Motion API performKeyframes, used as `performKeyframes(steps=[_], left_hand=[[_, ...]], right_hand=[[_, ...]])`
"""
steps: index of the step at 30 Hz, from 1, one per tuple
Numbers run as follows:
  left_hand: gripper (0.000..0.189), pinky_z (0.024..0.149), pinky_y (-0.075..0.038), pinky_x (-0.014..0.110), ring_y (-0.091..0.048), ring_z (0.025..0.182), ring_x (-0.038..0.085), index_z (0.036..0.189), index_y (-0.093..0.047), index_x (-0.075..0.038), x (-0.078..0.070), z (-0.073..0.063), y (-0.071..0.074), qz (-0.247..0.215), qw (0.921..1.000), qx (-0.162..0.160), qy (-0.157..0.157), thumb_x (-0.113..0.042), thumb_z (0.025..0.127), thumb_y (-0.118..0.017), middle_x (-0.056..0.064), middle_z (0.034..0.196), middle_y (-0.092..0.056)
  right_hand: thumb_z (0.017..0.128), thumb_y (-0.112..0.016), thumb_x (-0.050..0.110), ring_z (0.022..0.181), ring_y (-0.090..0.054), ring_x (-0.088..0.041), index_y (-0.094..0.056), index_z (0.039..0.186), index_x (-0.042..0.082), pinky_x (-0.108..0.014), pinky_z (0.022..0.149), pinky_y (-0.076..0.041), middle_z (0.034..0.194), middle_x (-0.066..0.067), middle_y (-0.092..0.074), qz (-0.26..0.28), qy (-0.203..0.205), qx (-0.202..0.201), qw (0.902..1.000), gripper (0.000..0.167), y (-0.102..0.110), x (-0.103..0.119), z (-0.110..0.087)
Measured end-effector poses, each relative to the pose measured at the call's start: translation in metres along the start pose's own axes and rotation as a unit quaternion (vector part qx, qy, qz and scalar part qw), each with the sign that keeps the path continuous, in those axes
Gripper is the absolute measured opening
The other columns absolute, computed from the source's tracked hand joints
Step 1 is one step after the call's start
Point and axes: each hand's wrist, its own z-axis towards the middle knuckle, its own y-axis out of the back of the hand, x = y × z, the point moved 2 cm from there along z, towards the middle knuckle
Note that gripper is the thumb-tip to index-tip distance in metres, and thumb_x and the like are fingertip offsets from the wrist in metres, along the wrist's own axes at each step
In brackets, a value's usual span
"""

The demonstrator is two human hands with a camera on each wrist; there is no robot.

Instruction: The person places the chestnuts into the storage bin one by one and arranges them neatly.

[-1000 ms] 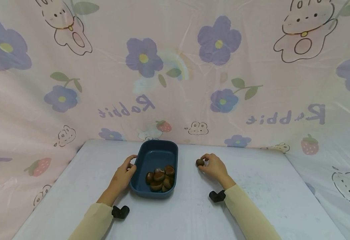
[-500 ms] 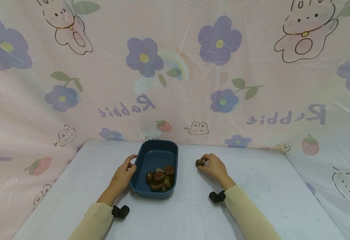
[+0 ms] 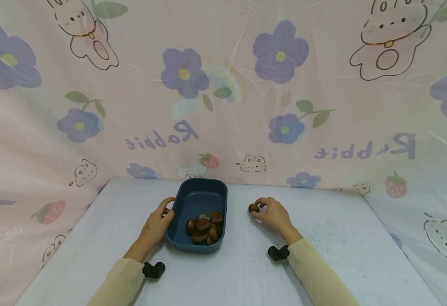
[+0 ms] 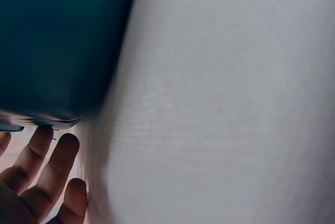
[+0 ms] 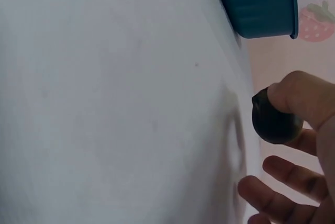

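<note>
A dark blue rectangular box [image 3: 194, 196] stands on the white table, and several brown chestnuts [image 3: 203, 224] lie in its near part. My left hand [image 3: 155, 225] is at the box's left side, thumb and index fingertip touching near the rim. In the left wrist view, loosely extended fingers [image 4: 58, 165] reach the box's wall [image 4: 57, 41]. Right of the box, my right hand [image 3: 274, 215] pinches a single chestnut [image 3: 253, 208] between thumb and fingers. The right wrist view shows this chestnut [image 5: 272, 122] held close over the table, its other fingers spread below.
The white table [image 3: 238, 272] ends at the back against a pink curtain [image 3: 223, 114] printed with flowers and rabbits. Black wrist devices [image 3: 154, 270] are worn at both cuffs. In the right wrist view, the box [image 5: 261, 4] is at the upper right.
My right hand has shifted slightly left toward the box with the pinched chestnut. The left hand and the box have not moved.
</note>
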Motion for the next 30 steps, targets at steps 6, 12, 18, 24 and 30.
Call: performKeyframes(steps=[6,12,18,24,30], left_hand=[[0.044,0.073,-0.042,0.031,-0.055,0.082,0.017,0.140,-0.042,-0.032,0.000,0.001,0.001,0.000,1.0000,-0.001,-0.001,-0.030,0.096,-0.044,0.006,0.102,-0.064],[0.044,0.072,-0.042,0.031,-0.055,0.081,0.017,0.140,-0.042,-0.032,-0.001,0.001,0.001,0.001,1.0000,-0.002,-0.001,-0.030,0.096,-0.044,0.006,0.101,-0.064],[0.044,0.071,-0.042,0.031,-0.055,0.081,0.018,0.140,-0.042,-0.032,-0.001,0.001,0.001,0.000,1.0000,-0.002,-0.001,-0.029,0.096,-0.043,0.006,0.101,-0.064],[0.043,0.071,-0.042,0.031,-0.056,0.081,0.017,0.140,-0.042,-0.031,-0.001,0.001,0.001,0.005,1.0000,-0.001,0.000,-0.029,0.097,-0.043,0.006,0.102,-0.064],[0.044,0.070,-0.042,0.031,-0.055,0.081,0.018,0.140,-0.042,-0.032,0.000,0.000,0.000,0.003,1.0000,0.000,-0.001,-0.030,0.097,-0.043,0.006,0.101,-0.064]], right_hand=[[0.077,-0.076,0.037,0.090,-0.062,-0.022,-0.069,0.105,0.022,-0.041,0.075,-0.049,0.099,-0.002,-0.066,0.003,0.020,-0.011,0.9997,0.033,0.002,0.007,-0.004],[0.076,-0.076,0.037,0.095,-0.063,-0.023,-0.069,0.104,0.022,-0.043,0.079,-0.050,0.100,-0.001,-0.067,0.002,0.037,-0.020,0.9991,0.032,0.005,0.013,-0.005],[0.076,-0.076,0.035,0.099,-0.064,-0.022,-0.070,0.103,0.023,-0.044,0.082,-0.050,0.098,0.003,-0.069,0.014,0.042,-0.023,0.9988,0.030,0.006,0.020,-0.007],[0.074,-0.078,0.035,0.085,-0.062,-0.014,-0.070,0.102,0.024,-0.036,0.075,-0.050,0.101,0.006,-0.069,0.024,0.048,-0.025,0.9982,0.031,0.006,0.028,-0.009],[0.074,-0.078,0.035,0.071,-0.055,-0.009,-0.071,0.101,0.024,-0.029,0.065,-0.046,0.103,0.006,-0.068,0.042,0.059,-0.026,0.9970,0.030,0.009,0.040,-0.013]])
